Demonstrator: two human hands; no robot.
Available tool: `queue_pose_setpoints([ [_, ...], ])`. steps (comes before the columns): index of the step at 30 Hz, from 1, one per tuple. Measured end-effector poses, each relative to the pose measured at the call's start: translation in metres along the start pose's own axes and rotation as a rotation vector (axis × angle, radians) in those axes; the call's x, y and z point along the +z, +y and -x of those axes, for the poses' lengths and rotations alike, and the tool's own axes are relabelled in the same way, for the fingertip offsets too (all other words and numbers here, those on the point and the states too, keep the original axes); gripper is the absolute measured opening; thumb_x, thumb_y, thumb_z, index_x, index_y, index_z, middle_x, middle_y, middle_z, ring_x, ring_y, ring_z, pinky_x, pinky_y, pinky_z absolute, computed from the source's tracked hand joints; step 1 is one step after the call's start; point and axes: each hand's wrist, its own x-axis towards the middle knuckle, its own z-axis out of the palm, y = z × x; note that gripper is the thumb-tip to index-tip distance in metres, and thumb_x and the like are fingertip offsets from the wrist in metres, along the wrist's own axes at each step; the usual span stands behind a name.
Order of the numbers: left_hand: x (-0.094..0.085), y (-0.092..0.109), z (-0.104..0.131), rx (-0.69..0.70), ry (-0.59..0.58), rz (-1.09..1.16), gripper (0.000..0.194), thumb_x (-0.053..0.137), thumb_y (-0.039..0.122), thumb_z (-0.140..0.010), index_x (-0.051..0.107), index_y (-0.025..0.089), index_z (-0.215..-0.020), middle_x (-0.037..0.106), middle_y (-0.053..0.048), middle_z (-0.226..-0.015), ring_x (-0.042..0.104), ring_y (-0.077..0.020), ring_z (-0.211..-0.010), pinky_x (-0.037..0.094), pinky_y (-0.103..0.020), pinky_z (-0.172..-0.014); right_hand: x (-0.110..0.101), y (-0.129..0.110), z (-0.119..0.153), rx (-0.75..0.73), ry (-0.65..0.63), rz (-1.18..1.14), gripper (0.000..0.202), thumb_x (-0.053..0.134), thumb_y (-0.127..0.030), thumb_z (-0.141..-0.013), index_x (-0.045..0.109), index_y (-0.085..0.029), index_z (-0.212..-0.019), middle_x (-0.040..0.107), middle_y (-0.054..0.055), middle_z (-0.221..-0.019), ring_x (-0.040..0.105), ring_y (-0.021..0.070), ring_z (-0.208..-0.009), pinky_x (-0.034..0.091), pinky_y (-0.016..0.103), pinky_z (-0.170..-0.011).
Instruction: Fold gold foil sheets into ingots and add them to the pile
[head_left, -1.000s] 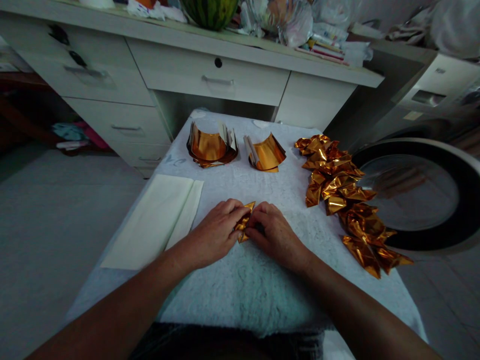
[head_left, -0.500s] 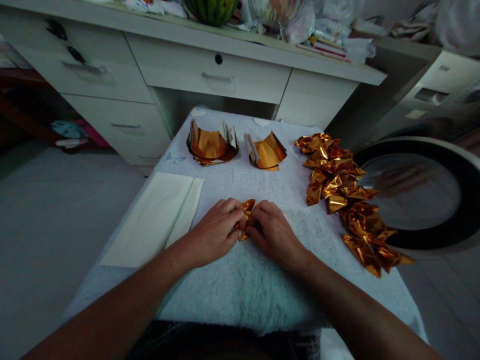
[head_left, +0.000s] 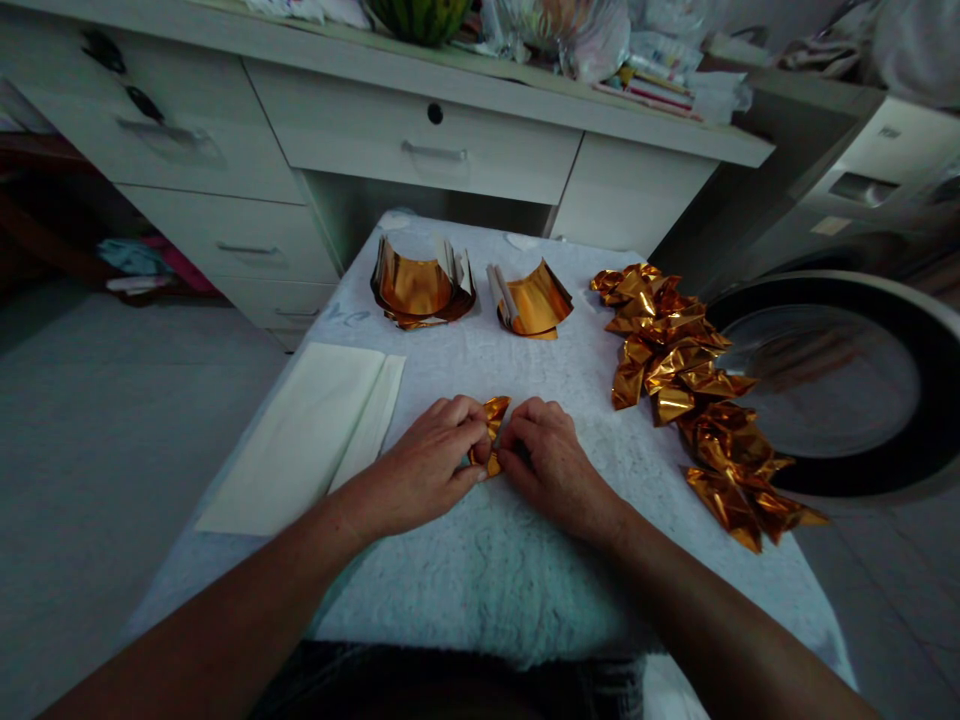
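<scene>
Between my hands, near the middle of the cloth-covered table (head_left: 510, 580), is a small folded gold foil piece (head_left: 496, 412). My left hand (head_left: 439, 455) grips its left side with curled fingers. My right hand (head_left: 551, 462) is closed at the right edge of the foil, fingertips pressed together; what they pinch is too small to make out. Beyond them stand two curved stacks of gold foil sheets, a larger one (head_left: 415, 288) and a smaller one (head_left: 534, 303). Folded gold foil pieces (head_left: 675, 365) lie in a row on the right. Pale paper sheets (head_left: 300, 440) lie at the left.
White drawers (head_left: 420, 160) stand behind the table, with a watermelon (head_left: 424, 18) and plastic bags on top. An open round washing machine door (head_left: 825, 385) borders the table's right side. Keys (head_left: 142, 103) hang from the left drawer.
My right hand has shifted very slightly right, away from the foil piece. My left hand stays on the foil. The view has tilted a little.
</scene>
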Motion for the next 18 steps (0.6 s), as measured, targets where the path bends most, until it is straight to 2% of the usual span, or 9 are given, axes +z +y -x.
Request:
queue_pose_setpoints([
  [6,0.0000,0.0007,0.0003,-0.017,-0.020,-0.008,0.002,0.058,0.021,-0.085,0.056,0.021,-0.085,0.053,-0.006,-0.106,0.048,-0.0256,-0.106,0.043,-0.045,-0.096,0.0024,0.0004,-0.0007,0.021,0.003,0.013,0.007,0.058,-0.016,-0.086,0.060,-0.018,-0.079,0.056,0.006,-0.092,0.048,0.0217,-0.089,0.038,0.039,-0.083],
  [18,0.0039,0.0013,0.0004,-0.019,0.008,-0.046,0.008,0.060,0.018,-0.085,0.053,0.021,-0.085,0.052,-0.006,-0.109,0.047,-0.0249,-0.107,0.043,-0.045,-0.096,0.0046,-0.0015,-0.0011,0.054,-0.008,0.076,0.003,0.057,-0.016,-0.084,0.059,-0.018,-0.082,0.055,0.007,-0.094,0.048,0.0228,-0.091,0.039,0.039,-0.084],
])
